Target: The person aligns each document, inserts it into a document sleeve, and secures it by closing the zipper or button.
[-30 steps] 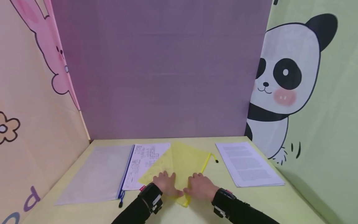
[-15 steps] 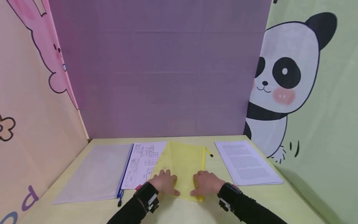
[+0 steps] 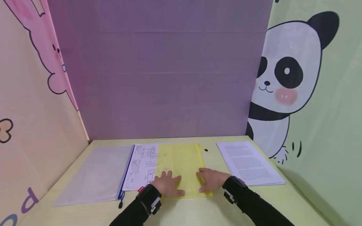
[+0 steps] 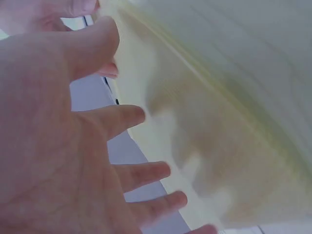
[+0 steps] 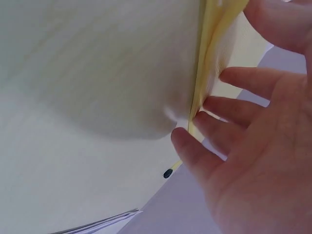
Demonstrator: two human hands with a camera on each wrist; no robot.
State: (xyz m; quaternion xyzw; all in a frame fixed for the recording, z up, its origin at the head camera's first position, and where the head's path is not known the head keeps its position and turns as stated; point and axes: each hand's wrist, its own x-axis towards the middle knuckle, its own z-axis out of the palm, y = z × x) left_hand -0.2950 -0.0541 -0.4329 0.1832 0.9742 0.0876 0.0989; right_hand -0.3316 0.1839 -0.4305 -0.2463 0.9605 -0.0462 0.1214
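Observation:
A yellow translucent zip file bag [image 3: 181, 157] lies on the table, its left part over a sheet with line drawings [image 3: 139, 166]. My left hand [image 3: 168, 185] rests on the bag's lower left part with fingers spread; the left wrist view shows those fingers [image 4: 146, 170] straight above the bag's edge. At the bag's right side, my right hand [image 3: 213, 179] touches the yellow zip edge [image 3: 200, 157]. Seen from the right wrist, its fingers [image 5: 231, 109] are loosely extended along that edge. A black-tipped zip pull [image 3: 205, 150] sticks out at the bag's far right corner.
On the left lies a whitish translucent zip bag [image 3: 93, 175] with a blue zip edge [image 3: 126, 171] and a hanging pull [image 3: 121, 201]. A stack of printed paper [image 3: 249, 163] lies at the right. Behind the table [image 3: 175, 213] hangs a purple cloth [image 3: 158, 81].
The yellow bag has turned from a slant to nearly square with the table, its zip edge swinging round. My right hand has moved right; the left has stayed nearly in place.

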